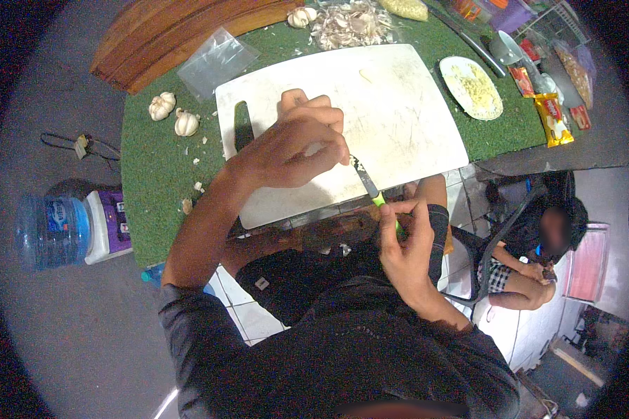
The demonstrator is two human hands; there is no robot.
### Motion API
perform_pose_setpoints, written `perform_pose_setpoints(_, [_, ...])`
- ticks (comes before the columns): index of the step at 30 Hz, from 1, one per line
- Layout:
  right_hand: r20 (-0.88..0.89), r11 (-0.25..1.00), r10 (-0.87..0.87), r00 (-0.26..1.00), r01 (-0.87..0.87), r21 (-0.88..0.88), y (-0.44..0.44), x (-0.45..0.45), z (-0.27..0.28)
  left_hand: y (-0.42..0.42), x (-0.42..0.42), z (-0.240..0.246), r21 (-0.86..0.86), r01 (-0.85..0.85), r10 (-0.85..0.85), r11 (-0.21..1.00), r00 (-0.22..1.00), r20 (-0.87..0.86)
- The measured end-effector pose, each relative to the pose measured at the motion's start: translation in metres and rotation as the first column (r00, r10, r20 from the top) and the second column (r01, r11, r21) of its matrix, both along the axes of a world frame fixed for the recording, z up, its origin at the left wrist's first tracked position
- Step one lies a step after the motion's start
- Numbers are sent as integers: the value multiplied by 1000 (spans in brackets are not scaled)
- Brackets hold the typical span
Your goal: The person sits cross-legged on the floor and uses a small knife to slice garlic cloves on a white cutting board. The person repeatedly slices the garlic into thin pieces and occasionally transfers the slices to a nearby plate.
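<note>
My right hand [406, 246] grips the green handle of a small knife [368, 180], its dark blade carrying pale bits, probably garlic. Over the white cutting board [398, 120], my left hand [309, 141] is curled, with fingertips at the blade's tip; whether they pinch anything is hidden. One peeled garlic clove [366, 76] lies near the board's far edge. Chopped garlic covers a white plate [453, 99] to the right. Garlic skins [352, 23] are heaped behind the board, beside a whole garlic bulb [301, 17]. Two more bulbs [162, 106] rest on the left.
A clear plastic bag [217, 60] touches the board's far left side on the green table covering [152, 209]. Packets [554, 119] and a metal cup [505, 48] stand at the right. A seated person [524, 262] is at the right; a water jug [57, 230] is at the left.
</note>
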State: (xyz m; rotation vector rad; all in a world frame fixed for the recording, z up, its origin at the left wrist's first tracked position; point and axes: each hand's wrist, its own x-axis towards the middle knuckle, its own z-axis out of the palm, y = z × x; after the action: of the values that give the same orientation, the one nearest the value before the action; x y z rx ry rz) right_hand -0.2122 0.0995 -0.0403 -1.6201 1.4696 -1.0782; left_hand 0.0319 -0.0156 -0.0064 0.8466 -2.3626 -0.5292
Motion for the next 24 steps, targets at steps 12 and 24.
perform_pose_setpoints(12, [117,986,-58,991,39,161,0,-3,1,-3,3,5,-38,3,-6,999,997,-83])
perform_pose_setpoints(24, [92,994,-35,995,25,108,-9,-21,17,-4,0,2,-123,-181,177,976,983,-48])
